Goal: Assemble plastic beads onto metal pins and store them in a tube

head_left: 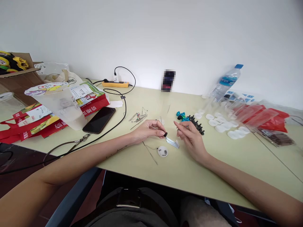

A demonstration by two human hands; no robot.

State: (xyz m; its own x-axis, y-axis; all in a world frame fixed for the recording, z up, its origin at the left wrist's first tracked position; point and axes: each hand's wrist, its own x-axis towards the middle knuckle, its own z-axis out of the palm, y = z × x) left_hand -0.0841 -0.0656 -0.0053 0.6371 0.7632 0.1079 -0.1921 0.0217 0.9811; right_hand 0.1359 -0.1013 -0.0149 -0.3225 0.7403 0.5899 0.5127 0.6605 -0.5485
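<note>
My left hand [152, 130] pinches a small black part [165, 134] between thumb and fingertips, and thin wires run across its fingers. Just to the right, my right hand [190, 137] has its index finger stretched out to the left, and the other fingers are curled; whether it holds anything tiny is too small to tell. On the table between the hands lies a row of thin silvery strips [172, 142]. Below them is a round white disc [163, 151] with small metal parts, and a thin rod [151, 155] lies to its left.
Thin wires [139, 118] lie behind my left hand. Black and teal parts [195, 123], white discs [221, 126] and a leaning water bottle [228, 80] are at the right. At the left are a phone [99, 120], a plastic cup [68, 110] and a black cable [125, 110].
</note>
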